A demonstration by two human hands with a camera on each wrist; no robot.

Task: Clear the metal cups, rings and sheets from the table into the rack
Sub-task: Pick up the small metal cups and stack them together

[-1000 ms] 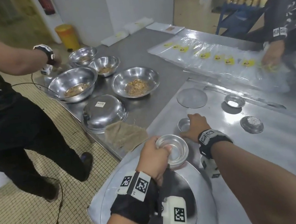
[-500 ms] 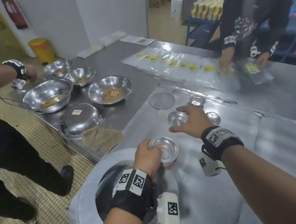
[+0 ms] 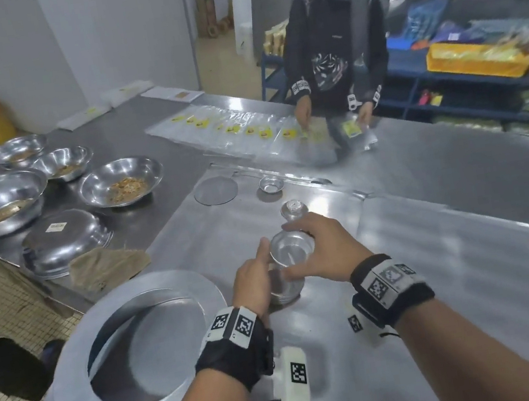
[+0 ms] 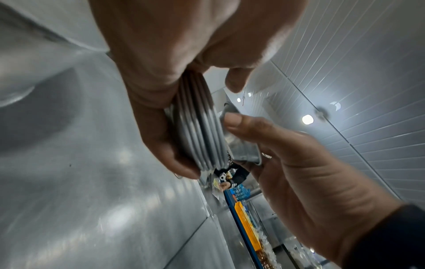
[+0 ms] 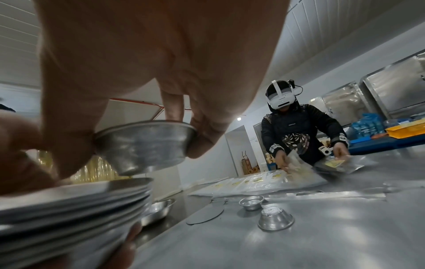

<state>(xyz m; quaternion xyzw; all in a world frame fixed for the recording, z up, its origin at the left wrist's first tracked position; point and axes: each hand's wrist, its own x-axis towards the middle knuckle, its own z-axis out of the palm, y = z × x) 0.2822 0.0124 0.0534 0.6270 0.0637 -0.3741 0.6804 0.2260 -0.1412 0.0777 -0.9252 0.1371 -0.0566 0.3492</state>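
Observation:
My left hand (image 3: 256, 283) grips a stack of nested metal cups (image 3: 282, 289) just above the sheet-covered table (image 3: 444, 293). My right hand (image 3: 319, 250) pinches a small metal cup (image 3: 291, 248) by its rim right over that stack; in the right wrist view this cup (image 5: 147, 145) hangs just above the stack (image 5: 69, 205). The left wrist view shows the stack's rims (image 4: 202, 134) edge on. Farther out lie an upright cup (image 3: 270, 183), an upturned cup (image 3: 294, 209) and a round metal disc (image 3: 215, 190). A large metal ring (image 3: 79, 396) lies near left.
Steel bowls with food (image 3: 122, 184) and an overturned bowl (image 3: 61, 239) stand at the left, with a brown cloth (image 3: 107, 266) beside them. A person (image 3: 334, 61) across the table handles plastic bags (image 3: 245, 130). Blue shelving (image 3: 480, 86) stands behind.
My right hand lifted the small cup off the table and carried it back over the stack in my left hand. The head view has tilted up.

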